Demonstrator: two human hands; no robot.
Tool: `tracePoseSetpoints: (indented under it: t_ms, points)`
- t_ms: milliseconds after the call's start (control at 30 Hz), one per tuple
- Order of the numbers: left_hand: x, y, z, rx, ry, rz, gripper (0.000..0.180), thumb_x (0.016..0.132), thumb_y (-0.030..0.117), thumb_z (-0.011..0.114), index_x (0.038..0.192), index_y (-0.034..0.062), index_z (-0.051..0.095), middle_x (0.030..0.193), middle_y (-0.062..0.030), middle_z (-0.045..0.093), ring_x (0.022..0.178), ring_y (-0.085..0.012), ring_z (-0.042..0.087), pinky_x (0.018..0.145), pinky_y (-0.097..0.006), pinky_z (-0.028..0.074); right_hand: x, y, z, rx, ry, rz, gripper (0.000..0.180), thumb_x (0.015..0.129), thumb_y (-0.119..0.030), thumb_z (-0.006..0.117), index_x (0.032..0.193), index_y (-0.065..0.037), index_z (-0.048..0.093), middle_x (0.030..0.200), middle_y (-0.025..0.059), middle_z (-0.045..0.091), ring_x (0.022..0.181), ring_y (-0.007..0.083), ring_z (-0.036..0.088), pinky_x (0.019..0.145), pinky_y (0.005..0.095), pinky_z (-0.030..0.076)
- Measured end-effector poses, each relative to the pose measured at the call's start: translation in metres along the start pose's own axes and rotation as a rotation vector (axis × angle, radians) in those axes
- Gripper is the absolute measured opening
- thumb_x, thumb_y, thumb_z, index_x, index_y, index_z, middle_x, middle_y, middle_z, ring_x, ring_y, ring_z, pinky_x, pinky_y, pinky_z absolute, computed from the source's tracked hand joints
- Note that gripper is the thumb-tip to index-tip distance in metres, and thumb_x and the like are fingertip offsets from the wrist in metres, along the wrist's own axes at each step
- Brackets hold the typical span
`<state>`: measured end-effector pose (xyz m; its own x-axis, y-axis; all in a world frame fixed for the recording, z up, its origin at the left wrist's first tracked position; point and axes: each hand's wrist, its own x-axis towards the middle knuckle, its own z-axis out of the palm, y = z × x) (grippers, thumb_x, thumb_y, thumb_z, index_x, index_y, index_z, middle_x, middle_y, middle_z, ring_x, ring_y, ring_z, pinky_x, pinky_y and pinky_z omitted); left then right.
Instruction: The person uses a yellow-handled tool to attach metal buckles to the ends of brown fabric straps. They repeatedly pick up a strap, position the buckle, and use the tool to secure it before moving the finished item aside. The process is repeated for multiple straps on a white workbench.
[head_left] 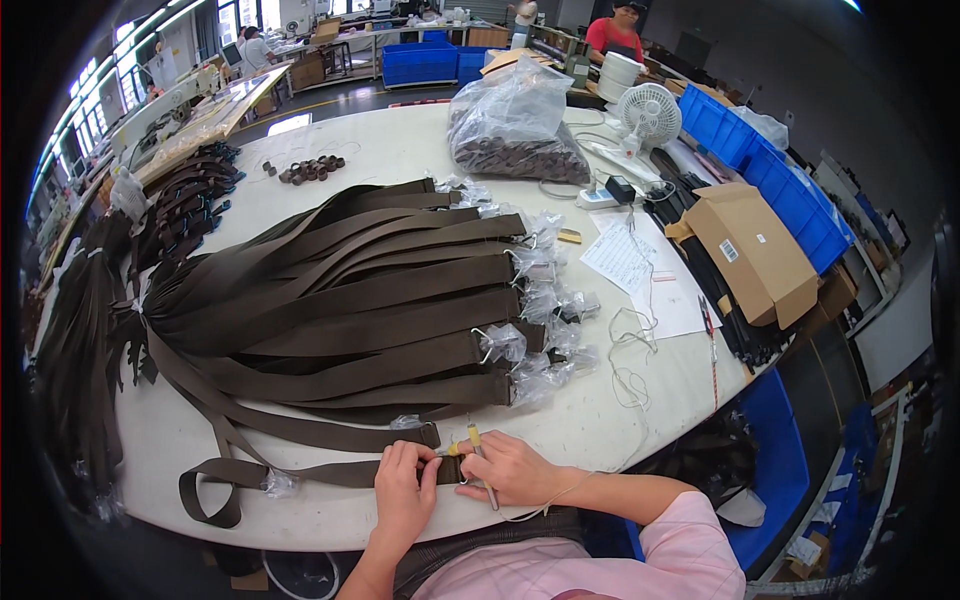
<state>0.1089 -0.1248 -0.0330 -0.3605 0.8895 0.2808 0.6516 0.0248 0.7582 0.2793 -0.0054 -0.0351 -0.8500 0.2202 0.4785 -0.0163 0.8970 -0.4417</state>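
Observation:
Near the table's front edge, my left hand (402, 488) pinches the end of a dark brown webbing strap (345, 474) lying flat. My right hand (512, 472) is closed round a slim pen-shaped tool (474, 436) with a yellow band near its thin tip; a thin cord trails from its lower end. A second small yellow piece shows between the hands, too small to name. The strap's other end curls in a loop at the left. Just beyond lies a large fan of brown straps (370, 290), tied together at the left, with plastic-wrapped metal buckles (540, 265) at their right ends.
More bundled straps (85, 340) hang over the left edge. At the back sit a bag of brown pieces (520, 125) and small rolled loops (305, 170). A fan (650, 115), papers (620, 255), loose cable and a cardboard box (750, 250) line the right.

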Motion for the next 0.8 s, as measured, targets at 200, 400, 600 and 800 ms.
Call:
tracePoseSetpoints:
  t_ms: [200, 400, 600, 800]
  points:
    - [-0.015, -0.005, -0.016, -0.201, -0.011, -0.079, 0.009, 0.09, 0.0, 0.068, 0.09, -0.0008, 0.059, 0.082, -0.0135, 0.062, 0.074, -0.0295, 0.062, 0.066, -0.038, 0.051, 0.004, 0.002, 0.003, -0.034, -0.007, -0.057, 0.031, 0.079, -0.021, 0.084, 0.084, -0.008, 0.056, 0.101, 0.0148, 0.069, 0.078, 0.03, 0.063, 0.07, 0.0407, 0.052]
    - [-0.021, -0.007, -0.039, -0.128, -0.247, -0.037, 0.009, 0.093, 0.006, 0.07, 0.097, 0.0017, 0.065, 0.084, -0.0113, 0.064, 0.074, -0.0233, 0.065, 0.068, -0.033, 0.054, 0.006, -0.002, 0.0, -0.108, -0.036, -0.02, 0.03, 0.083, -0.021, 0.08, 0.081, -0.009, 0.054, 0.08, 0.0106, 0.062, 0.07, 0.0278, 0.061, 0.065, 0.0379, 0.051]
    - [-0.03, -0.014, -0.056, -0.164, -0.302, 0.08, 0.017, 0.093, 0.006, 0.066, 0.109, 0.0037, 0.07, 0.082, -0.0092, 0.065, 0.073, -0.0241, 0.067, 0.068, -0.035, 0.054, 0.008, -0.001, 0.003, -0.153, 0.001, -0.057, 0.028, 0.083, -0.016, 0.08, 0.082, -0.009, 0.053, 0.072, 0.0075, 0.058, 0.063, 0.0245, 0.057, 0.058, 0.0364, 0.048]
    - [-0.023, -0.002, -0.063, 0.027, 0.017, 0.04, 0.022, 0.09, 0.007, 0.068, 0.112, 0.0073, 0.071, 0.108, -0.0069, 0.065, 0.108, -0.0253, 0.056, 0.094, -0.038, 0.043, 0.013, 0.002, 0.004, -0.179, -0.069, -0.047, 0.026, 0.079, -0.001, 0.078, 0.083, -0.006, 0.053, 0.088, 0.0122, 0.069, 0.067, 0.0283, 0.064, 0.06, 0.0402, 0.051]
